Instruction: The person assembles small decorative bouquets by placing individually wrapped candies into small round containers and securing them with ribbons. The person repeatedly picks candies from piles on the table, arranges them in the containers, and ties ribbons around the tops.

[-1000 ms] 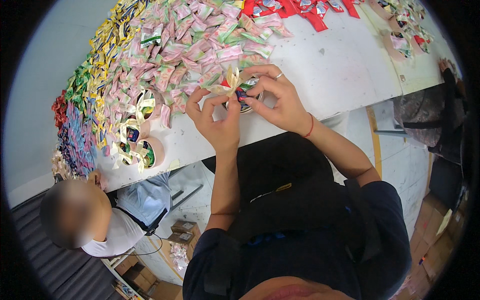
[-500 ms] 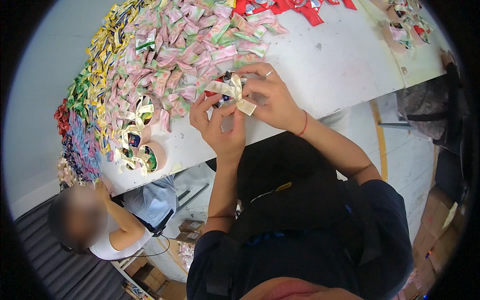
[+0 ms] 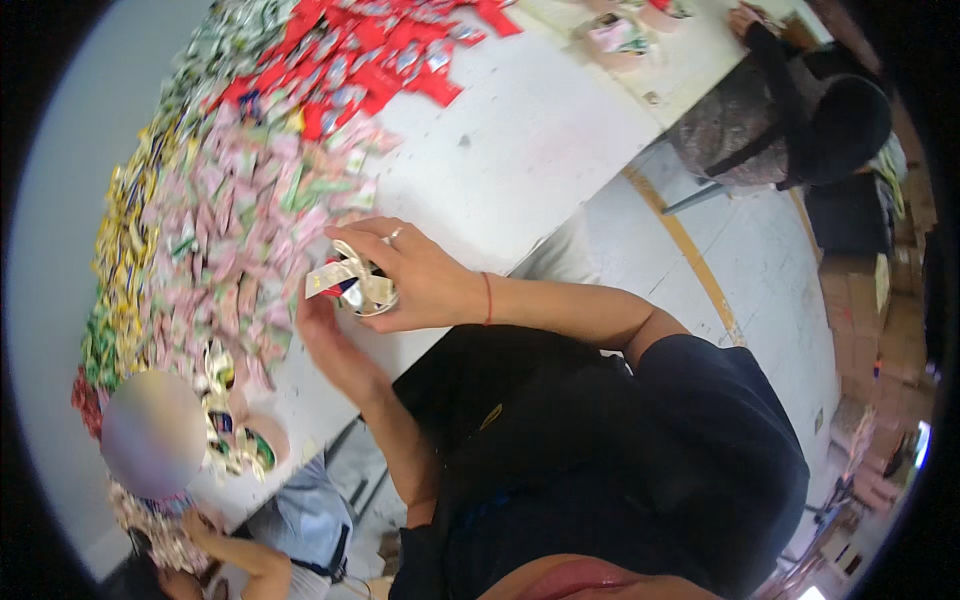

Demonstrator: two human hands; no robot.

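A small round candy cup with a cream ribbon bow tied across its top is held over the table edge. Red and dark-blue wrappers show beneath the ribbon. My right hand wraps around the cup's far and right sides, fingers curled over it. Close against its near left side is my left hand, smeared by motion, so its grip on the cup is unclear. Left of my hands, several finished-looking pale pink cups with ribbon bows stand on the table.
Pink-and-green wrapped candies pile beside my hands, with red packets behind and yellow ones farther left. More cups stand at the far right. One co-worker sits at lower left; another, in dark clothes, at upper right.
My view has swung to the right. My fingers have left the ribbon; my right hand now grasps the cup, and my left hand has shifted to its near side.
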